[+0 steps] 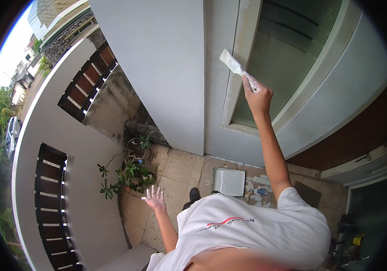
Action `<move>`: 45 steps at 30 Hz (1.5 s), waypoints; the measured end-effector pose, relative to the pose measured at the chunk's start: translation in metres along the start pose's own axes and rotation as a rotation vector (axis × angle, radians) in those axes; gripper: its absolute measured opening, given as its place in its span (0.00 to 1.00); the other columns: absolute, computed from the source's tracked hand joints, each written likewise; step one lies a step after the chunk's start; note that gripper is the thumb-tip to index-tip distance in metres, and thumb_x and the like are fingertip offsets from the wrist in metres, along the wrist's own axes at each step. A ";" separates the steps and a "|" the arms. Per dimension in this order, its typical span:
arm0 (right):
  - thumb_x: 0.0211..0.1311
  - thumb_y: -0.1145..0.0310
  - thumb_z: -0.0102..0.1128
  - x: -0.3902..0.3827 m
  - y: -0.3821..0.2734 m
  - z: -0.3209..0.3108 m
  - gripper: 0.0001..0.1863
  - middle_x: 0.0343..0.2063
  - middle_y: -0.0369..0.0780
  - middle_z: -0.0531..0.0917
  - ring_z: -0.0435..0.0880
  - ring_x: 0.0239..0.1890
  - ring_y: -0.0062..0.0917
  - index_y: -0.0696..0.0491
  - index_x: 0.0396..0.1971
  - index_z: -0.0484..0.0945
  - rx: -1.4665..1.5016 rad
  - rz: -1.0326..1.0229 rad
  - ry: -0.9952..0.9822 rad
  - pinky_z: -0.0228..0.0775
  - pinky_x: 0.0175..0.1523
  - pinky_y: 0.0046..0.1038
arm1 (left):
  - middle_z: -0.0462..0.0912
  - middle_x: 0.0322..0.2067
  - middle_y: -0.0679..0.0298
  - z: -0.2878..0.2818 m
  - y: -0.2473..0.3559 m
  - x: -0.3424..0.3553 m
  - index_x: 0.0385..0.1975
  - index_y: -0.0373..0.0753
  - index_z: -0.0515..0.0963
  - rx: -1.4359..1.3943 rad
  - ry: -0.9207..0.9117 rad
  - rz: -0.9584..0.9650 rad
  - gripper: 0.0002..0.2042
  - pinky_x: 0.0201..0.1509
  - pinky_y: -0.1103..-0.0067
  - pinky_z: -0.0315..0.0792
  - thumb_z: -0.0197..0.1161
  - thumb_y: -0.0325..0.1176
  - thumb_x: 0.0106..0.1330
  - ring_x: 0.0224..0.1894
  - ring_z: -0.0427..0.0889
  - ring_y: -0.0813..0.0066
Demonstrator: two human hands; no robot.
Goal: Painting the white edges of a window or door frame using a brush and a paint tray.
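Hands: two, one left hand (156, 199) and one right hand (258, 94). Paintbrush (231, 62): quantity one. White tray (228, 182): quantity one. Framed window pane (288, 54): quantity one. Slatted panels (51, 202): quantity two. White shirt (265, 223): quantity one. Dark shoe (195, 194): one visible. Car (10, 132): one discernible. Small items (261, 191) beside the tray: several; exact count indeterminable. Plants (132, 174): foliage overlaps; exact count indeterminable.

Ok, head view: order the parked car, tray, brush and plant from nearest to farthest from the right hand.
1. Brush: in the right hand.
2. Tray: below, on the floor.
3. Plant: lower left.
4. Parked car: far left, outside.
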State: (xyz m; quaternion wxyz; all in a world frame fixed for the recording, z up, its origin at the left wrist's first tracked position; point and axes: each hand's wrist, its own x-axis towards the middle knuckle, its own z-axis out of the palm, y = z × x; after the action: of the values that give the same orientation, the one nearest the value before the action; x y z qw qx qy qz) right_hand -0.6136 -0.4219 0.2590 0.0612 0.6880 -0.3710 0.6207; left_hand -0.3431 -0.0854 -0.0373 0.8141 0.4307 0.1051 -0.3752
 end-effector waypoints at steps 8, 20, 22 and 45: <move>0.48 0.69 0.57 0.070 -0.026 -0.001 0.08 0.19 0.46 0.78 0.78 0.20 0.36 0.59 0.26 0.78 0.175 -0.007 0.091 0.68 0.24 0.28 | 0.56 0.57 0.60 0.002 -0.018 0.008 0.60 0.46 0.42 0.027 0.029 -0.058 0.36 0.57 0.62 0.50 0.25 0.65 0.56 0.55 0.58 0.50; 0.48 0.70 0.58 0.117 -0.046 -0.027 0.09 0.23 0.47 0.79 0.79 0.27 0.36 0.60 0.27 0.77 -0.020 -0.140 -0.012 0.70 0.28 0.25 | 0.55 0.58 0.61 0.023 -0.022 0.017 0.60 0.46 0.42 -0.017 -0.017 -0.078 0.35 0.59 0.62 0.48 0.26 0.63 0.57 0.57 0.57 0.51; 0.48 0.69 0.58 0.133 -0.049 -0.021 0.09 0.22 0.47 0.78 0.79 0.28 0.37 0.60 0.27 0.77 -0.008 -0.168 0.009 0.70 0.28 0.25 | 0.56 0.57 0.62 0.022 -0.024 0.017 0.60 0.46 0.42 -0.013 -0.023 -0.101 0.35 0.59 0.63 0.48 0.26 0.63 0.57 0.57 0.57 0.52; 0.46 0.68 0.62 0.153 -0.070 -0.056 0.11 0.23 0.38 0.80 0.76 0.26 0.15 0.59 0.27 0.77 0.180 -0.007 -0.225 0.67 0.31 0.19 | 0.55 0.57 0.59 0.039 -0.031 0.026 0.60 0.45 0.42 0.065 -0.119 -0.094 0.37 0.57 0.62 0.51 0.25 0.65 0.56 0.54 0.60 0.50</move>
State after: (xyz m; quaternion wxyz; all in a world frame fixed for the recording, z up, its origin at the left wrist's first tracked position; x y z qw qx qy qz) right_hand -0.6246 -0.4078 0.4357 -0.0408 0.7572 -0.3161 0.5701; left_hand -0.3526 -0.1406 -0.0461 0.7857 0.4287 0.0645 -0.4413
